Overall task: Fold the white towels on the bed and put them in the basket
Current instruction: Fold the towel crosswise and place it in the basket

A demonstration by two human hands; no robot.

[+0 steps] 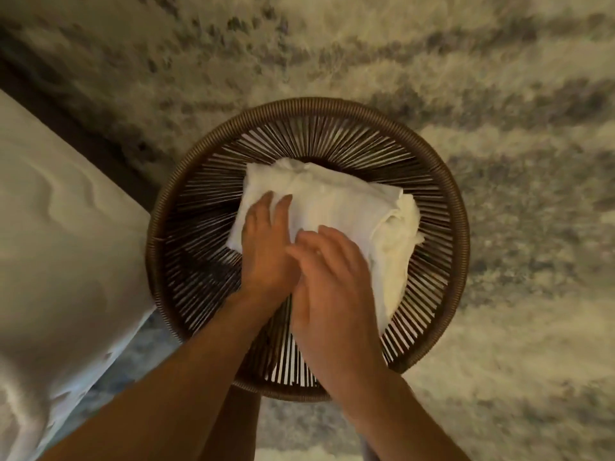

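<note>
A round brown wicker basket (442, 181) stands on the carpet below me. Inside it lies a folded white towel (352, 201), its thick layered edge to the right. My left hand (266, 247) rests flat on the towel's near left part with straight fingers. Beside it, my right hand (332, 281) lies over the towel's near edge, its fingers slightly bent against the cloth and blurred. Both forearms reach down into the basket from the bottom of the view and hide the towel's near side.
The bed's corner with its white sheet (60, 227) fills the left side, close to the basket's left rim. A shaggy grey and cream carpet (499, 78) surrounds the basket on the other sides.
</note>
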